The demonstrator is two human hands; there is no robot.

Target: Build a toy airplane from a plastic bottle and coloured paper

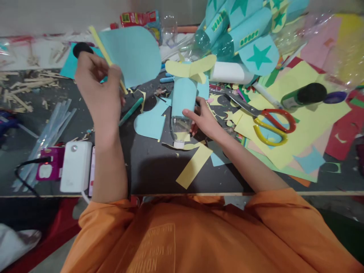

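My left hand is raised at the left, its fingers pinching the yellow-edged side of a light blue paper piece with a rounded outline. My right hand grips the side of a clear plastic bottle, thumb on top; some of its fingers are hidden. Light blue paper wraps the bottle's middle, and its white cap points toward me. Yellow paper strips fan out at its far end. Left of the bottle lies another blue paper piece. A yellow paper strip rests in front of the cap.
Scissors with red and yellow handles lie on paper sheets at the right, near a dark-capped tube. Blue-wrapped bottles with green stars stand at the back. Clear glue sticks and a white power bank are at the left.
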